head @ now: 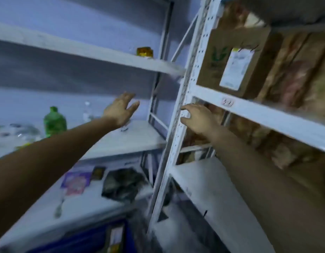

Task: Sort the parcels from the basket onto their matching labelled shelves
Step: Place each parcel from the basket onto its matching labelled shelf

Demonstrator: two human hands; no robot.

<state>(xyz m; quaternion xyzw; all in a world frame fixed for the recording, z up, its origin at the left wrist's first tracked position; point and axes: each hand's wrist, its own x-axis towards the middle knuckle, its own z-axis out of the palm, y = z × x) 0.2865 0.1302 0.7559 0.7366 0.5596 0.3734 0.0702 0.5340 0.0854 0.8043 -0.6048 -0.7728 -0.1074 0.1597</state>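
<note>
Two bare hands are reaching at the racks, and neither is carrying anything. Far to the left of the left hand, a green bottle [54,122] is standing on the shelf, with a clear bottle [87,111] nearer in. The left hand [121,110] is hovering with its fingers spread wide, gripping nothing. Well below it, the blue basket [129,238] is peeking in at the bottom edge, with what looks like a labelled parcel [115,238] waiting inside, too blurred to be sure.

Moving across, the right hand [196,118] is sitting at the white upright [173,143] with fingers half curled and holding nothing; whether it is touching the post I cannot tell. Just above and to the right of it a shelf tag [227,102] is showing, and above that a cardboard parcel [213,70] is leaning at the shelf's front edge.

That lean is what I'm watching: jolt the upright and the box could be tipping out. A careless sweep to the left could be knocking over those bottles.
</note>
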